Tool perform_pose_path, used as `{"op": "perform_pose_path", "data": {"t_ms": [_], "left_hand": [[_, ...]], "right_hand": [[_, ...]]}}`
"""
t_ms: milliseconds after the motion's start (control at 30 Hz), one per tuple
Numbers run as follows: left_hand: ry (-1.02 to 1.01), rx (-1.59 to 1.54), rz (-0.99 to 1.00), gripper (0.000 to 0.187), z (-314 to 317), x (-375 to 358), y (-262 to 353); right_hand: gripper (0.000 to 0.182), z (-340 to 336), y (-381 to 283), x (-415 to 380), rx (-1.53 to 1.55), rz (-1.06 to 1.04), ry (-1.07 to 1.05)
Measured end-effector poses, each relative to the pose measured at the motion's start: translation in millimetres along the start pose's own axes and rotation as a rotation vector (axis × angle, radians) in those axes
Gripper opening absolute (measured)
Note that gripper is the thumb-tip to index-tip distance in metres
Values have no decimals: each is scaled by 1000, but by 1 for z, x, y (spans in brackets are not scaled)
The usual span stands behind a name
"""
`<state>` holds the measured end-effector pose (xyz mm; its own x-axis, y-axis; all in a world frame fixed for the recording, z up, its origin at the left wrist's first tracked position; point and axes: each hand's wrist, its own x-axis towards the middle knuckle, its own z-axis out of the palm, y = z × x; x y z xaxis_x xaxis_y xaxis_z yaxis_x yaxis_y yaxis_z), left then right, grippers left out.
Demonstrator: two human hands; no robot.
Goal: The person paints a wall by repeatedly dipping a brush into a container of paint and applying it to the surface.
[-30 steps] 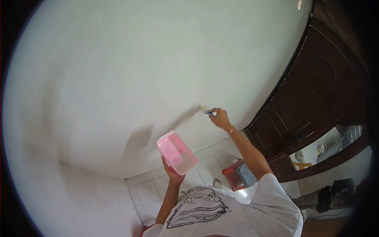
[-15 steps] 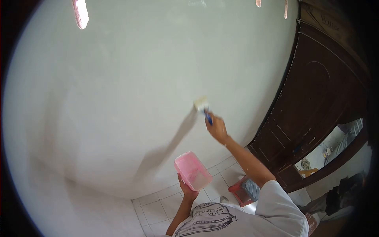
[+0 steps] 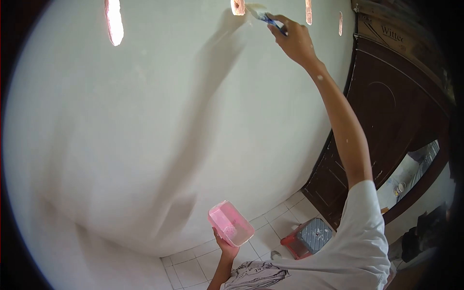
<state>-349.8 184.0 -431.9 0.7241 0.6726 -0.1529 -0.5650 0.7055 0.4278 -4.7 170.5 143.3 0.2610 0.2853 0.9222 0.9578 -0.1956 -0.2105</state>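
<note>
My right hand (image 3: 294, 39) is raised high at the upper middle, its fingers closed round the blue handle of a paintbrush (image 3: 267, 18). The pale bristles touch or nearly touch the light wall (image 3: 145, 106), just right of a bright opening (image 3: 238, 6). Low in the view, my left hand (image 3: 227, 245) holds a pink tub (image 3: 231, 223) from below and its left side. The tub is tilted, with whitish residue inside. Spots of pale paint show on my right wrist and forearm.
A dark wooden wardrobe (image 3: 374, 106) with an oval mirror (image 3: 411, 169) stands at the right, a cardboard box (image 3: 386, 31) on top. A red and grey stool (image 3: 314, 236) stands on the tiled floor (image 3: 188, 263). Dark cloth (image 3: 425, 237) lies at the lower right.
My right hand and the brush have moved up the wall, and the arm has stretched out. The tub in my left hand sits slightly lower and further left. The view has shifted a little upward.
</note>
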Motion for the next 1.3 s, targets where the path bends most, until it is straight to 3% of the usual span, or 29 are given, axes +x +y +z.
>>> {"op": "perform_pose_path", "data": {"t_ms": [67,200,233,267,333,367,433,467,500,600,667,800,867,933,1000,1033,1100,1133,1167,1200,1267,1300], "left_hand": [[-34,13,40,77,4,-1,2],[-55,68,103,77,13,-2,4],[-53,27,63,77,9,0,5],[-43,-9,21,76,5,-3,5],[-40,-35,-6,76,2,-3,6],[-40,-57,-34,76,-2,-2,8],[-56,-33,-37,76,1,0,8],[-63,-2,-37,76,4,-3,8],[-56,-2,-35,76,6,-7,8],[-50,32,-58,77,6,-6,14],[-18,2,-103,78,14,-9,14],[1,-35,-108,80,18,-12,13],[-30,-32,-74,81,12,-9,10],[-25,-31,-51,82,11,-7,6],[-21,-34,-26,82,14,-3,1],[-15,-65,-42,81,14,-2,-1],[-7,-93,-59,80,10,-5,0],[-29,-89,-46,77,9,-3,0],[-49,-87,-35,74,6,-1,-1],[-49,-89,-34,74,1,0,-2],[-35,-84,-29,75,-7,1,-1],[-32,-80,-29,75,-11,0,1]], "right_hand": [[30,28,25,3,-115,-224,-50],[33,55,41,-74,-74,-140,-226],[33,38,24,-86,-166,-10,-414],[33,32,31,-85,-169,-12,-425],[30,11,36,-69,-120,-146,-948],[29,0,31,-53,-121,-173,-938],[32,26,78,-8,-168,-693,-345],[30,3,41,24,-140,-230,-613],[27,-23,-3,45,-137,10,-666],[27,-28,-19,97,-50,-98,-459],[28,-29,-18,118,-266,-208,-78],[26,8,10,91,-88,-385,77],[26,34,5,31,-113,-252,-104],[32,33,-15,-22,-39,26,-425],[27,24,-9,-51,-125,-99,-662],[27,22,-6,-49,-125,-105,-668],[25,22,4,-35,-225,-185,-1024],[25,26,19,-22,-191,-388,-708],[25,16,4,9,-80,22,-841],[24,1,-22,31,-93,53,-777],[20,-5,-20,80,-100,-75,-625],[29,-21,-47,91,-185,48,-486]]}}
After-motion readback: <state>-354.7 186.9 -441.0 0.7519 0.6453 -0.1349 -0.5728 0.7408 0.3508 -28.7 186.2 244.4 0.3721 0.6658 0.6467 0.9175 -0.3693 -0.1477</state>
